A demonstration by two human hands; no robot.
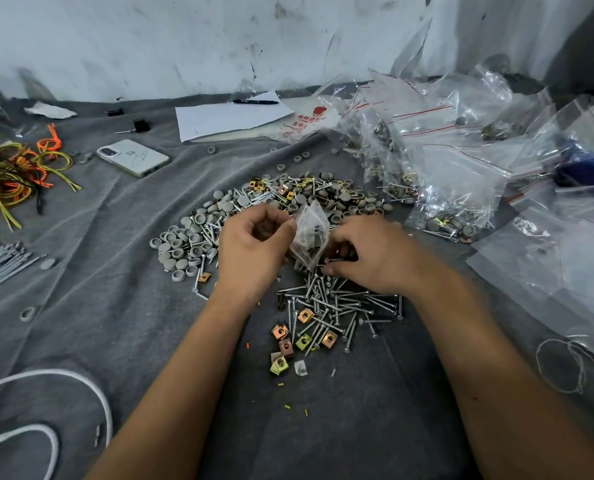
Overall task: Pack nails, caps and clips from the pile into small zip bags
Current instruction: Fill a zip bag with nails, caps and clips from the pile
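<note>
We held a small zip bag (310,233) up over the middle of the pile (271,216), its mouth pinched at the left edge by the thumb and fingers of our left hand (254,247), which were curled round the rim; some dark pieces already showed through the clear plastic, though we could not tell which kinds. Our right hand (368,254) lay just beside the bag's lower corner, knuckles up, fingers bent down among the nails (337,303); whether it gripped anything we could not tell, since the palm hid the fingertips. We judged this to be the filling step, with the bag part loaded and the right hand gathering more. Grey caps (184,244) lay thick to the left of the bag and behind it, and gold clips (304,341) sat nearer us, a little apart from the nails. The next move, as we saw it, called for lifting a few pieces and dropping them through the mouth while the left hand kept it spread, then pressing the zip closed. Filled bags (437,199) were heaped at the right, so much of the work looked done. A phone (132,157) lay well off to the left on the grey cloth (115,306), with paper (226,117) and a pen (255,102) behind the pile.
</note>
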